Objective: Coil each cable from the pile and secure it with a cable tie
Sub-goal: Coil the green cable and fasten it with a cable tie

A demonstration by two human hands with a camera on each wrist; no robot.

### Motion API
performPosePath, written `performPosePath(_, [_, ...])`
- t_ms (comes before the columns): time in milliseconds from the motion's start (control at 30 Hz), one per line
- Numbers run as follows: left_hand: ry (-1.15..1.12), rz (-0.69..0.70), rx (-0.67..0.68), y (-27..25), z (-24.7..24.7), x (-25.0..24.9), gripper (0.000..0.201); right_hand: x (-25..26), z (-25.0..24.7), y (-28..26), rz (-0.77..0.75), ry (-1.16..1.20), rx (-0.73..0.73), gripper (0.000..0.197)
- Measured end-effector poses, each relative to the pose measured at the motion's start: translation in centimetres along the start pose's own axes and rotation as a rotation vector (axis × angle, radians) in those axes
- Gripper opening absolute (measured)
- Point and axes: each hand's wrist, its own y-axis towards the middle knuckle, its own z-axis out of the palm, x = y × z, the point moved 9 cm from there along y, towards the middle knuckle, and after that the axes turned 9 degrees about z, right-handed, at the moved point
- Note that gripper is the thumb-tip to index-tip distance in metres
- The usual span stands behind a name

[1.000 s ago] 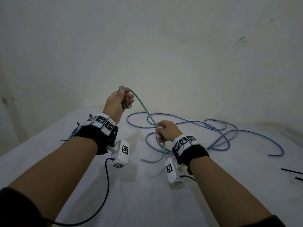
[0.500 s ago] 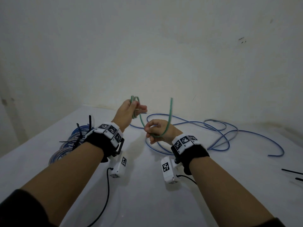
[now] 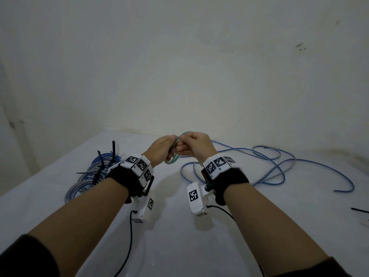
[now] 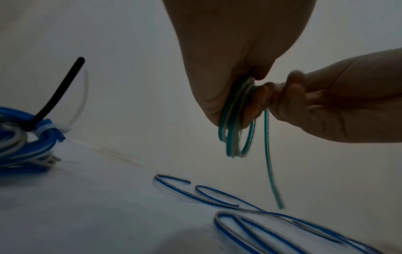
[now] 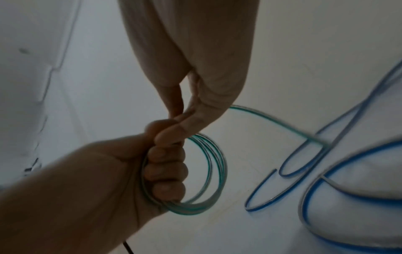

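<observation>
My left hand (image 3: pixel 169 151) grips a small coil of green cable (image 3: pixel 173 158) in front of me, above the white table (image 3: pixel 179 246). The fingers curl through the loops of the green coil (image 5: pixel 215 171). Touching it from the right, my right hand (image 3: pixel 186 145) pinches the same cable at the top of the coil. A short free tail (image 4: pixel 269 163) hangs below the hands. A long loose blue cable (image 3: pixel 269 163) sprawls on the table to the right.
Coiled blue cables (image 3: pixel 87 178) bound with black ties (image 3: pixel 113 150) lie at the left of the table; the bundle (image 4: pixel 26 146) also carries a white tie. Loose black cable ties (image 3: pixel 359 210) lie at the right edge. A wall stands close behind.
My right hand rose from near the table and carried the green cable to my left hand, which dropped and shifted right. The long hanging tail is now wound into the coil.
</observation>
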Motion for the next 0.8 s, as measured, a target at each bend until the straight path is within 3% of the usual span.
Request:
performPosePath(33, [-0.011, -0.022, -0.02, 0.0, -0.2, 0.2, 0.038, 0.3, -0.2, 0.0, -0.03, -0.061, -0.056, 0.008])
performPosePath(167, [-0.062, -0.064, -0.109, 0.1, -1.4, 0.4, 0.038, 1.3, -0.9, 0.5, -0.175, -0.29, -0.215, 0.03])
performPosePath(400, [-0.271, -0.088, -0.17, 0.3, -2.5, -0.7, 0.035, -0.1, 1.1, 1.7, -0.204, -0.693, -0.137, 0.029])
performPosePath(633, [-0.649, -0.08, -0.207, 0.3, -3.3, -1.0, 0.034, -2.3, 1.0, 2.0, -0.098, -0.641, -0.135, 0.012])
performPosePath(800, [-0.656, -0.117, -0.149, 0.1, -3.6, -0.5, 0.037, -3.4, 0.3, 2.4, -0.036, -0.446, -0.156, 0.011])
